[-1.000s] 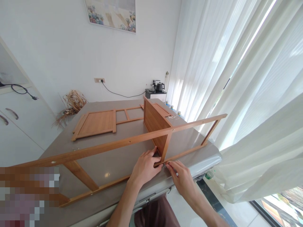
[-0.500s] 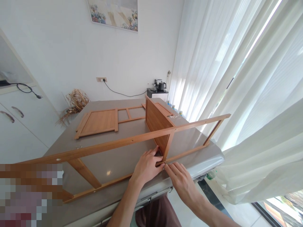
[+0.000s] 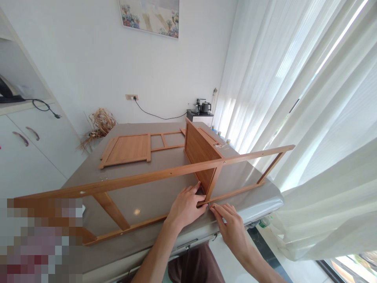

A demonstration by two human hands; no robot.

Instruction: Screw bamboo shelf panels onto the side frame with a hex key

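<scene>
A wooden ladder-like side frame (image 3: 153,177) stands on its long edge along the near side of the table. A wooden shelf panel (image 3: 200,143) stands upright against its middle crossbar (image 3: 213,184). My left hand (image 3: 188,204) is closed around the lower joint, fingers on the panel's side and thumb at the frame's bottom rail (image 3: 235,193). Just right of that thumb, my right hand (image 3: 228,220) pinches a small metal piece, apparently a screw (image 3: 209,204), at the rail's outer face. Its far end is hidden.
Another wooden frame with a panel (image 3: 128,149) lies flat on the grey table (image 3: 165,161). Small hardware bits (image 3: 103,179) lie behind the near frame. A blurred-out patch covers the lower left. White curtains (image 3: 294,98) hang at the right; a kettle (image 3: 205,107) stands at the back.
My right hand has drawn slightly back from the joint, and the small metal piece now shows at its fingertips. My left hand keeps its grip. The whole view has shifted slightly.
</scene>
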